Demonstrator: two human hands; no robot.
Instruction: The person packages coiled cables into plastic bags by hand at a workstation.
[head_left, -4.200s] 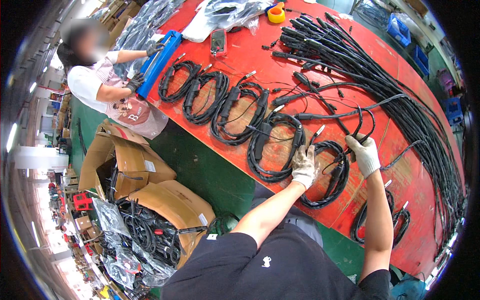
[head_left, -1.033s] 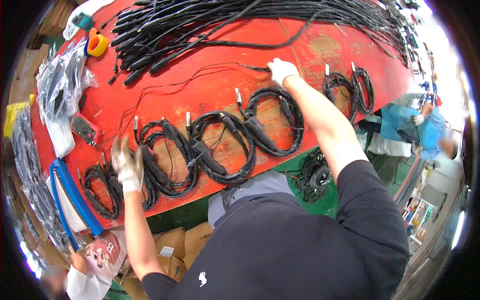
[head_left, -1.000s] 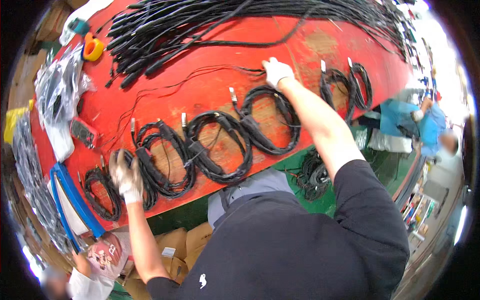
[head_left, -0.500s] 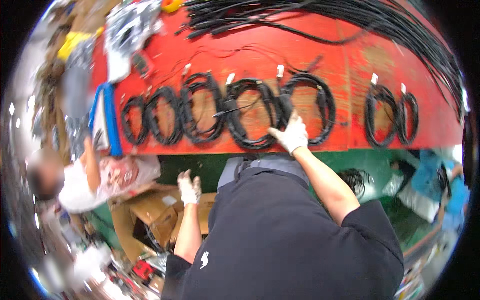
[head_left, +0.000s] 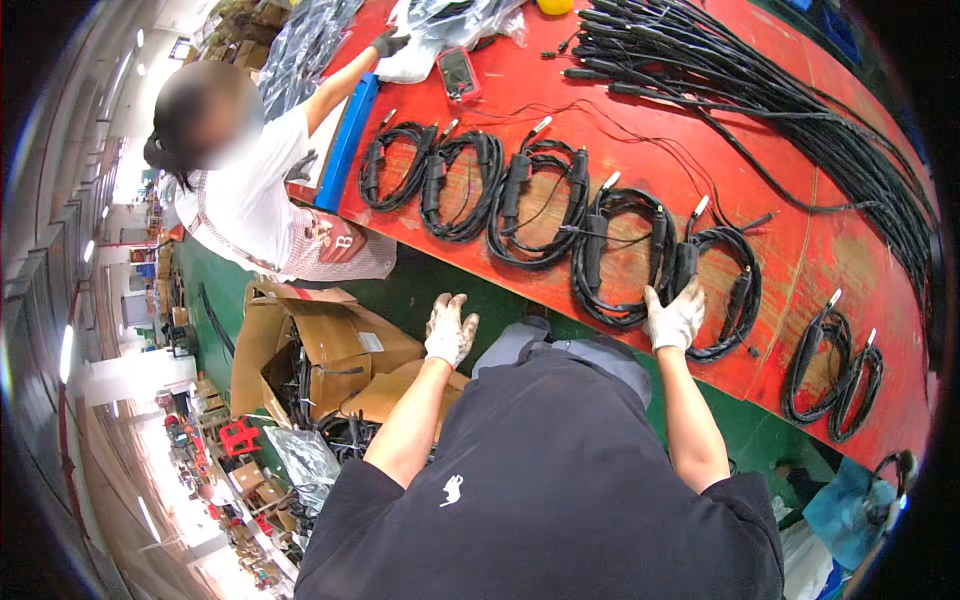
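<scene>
My left hand (head_left: 450,330), in a white glove, hangs in the air in front of the table edge. Its fingers are spread and nothing is in them. On the near edge of the red table, my gloved right hand (head_left: 675,318) grips the left side of a coiled black cable (head_left: 745,318) with a silver tip. Just left of that hand lies another coiled cable (head_left: 622,318), close against the held one. More such coils, like this cable coil (head_left: 540,255) with a thick black sleeve, lie in a row further left.
Two smaller coils (head_left: 815,375) lie at the right. Long loose black cables (head_left: 740,100) cover the far right. A red meter (head_left: 458,75) and blue-edged tray (head_left: 347,140) are at the left, beside a co-worker (head_left: 250,210). An open cardboard box (head_left: 330,350) stands below.
The view has turned, so the table now slants down to the right and the co-worker shows more fully. My right hand stays at the same coil; my left stays empty.
</scene>
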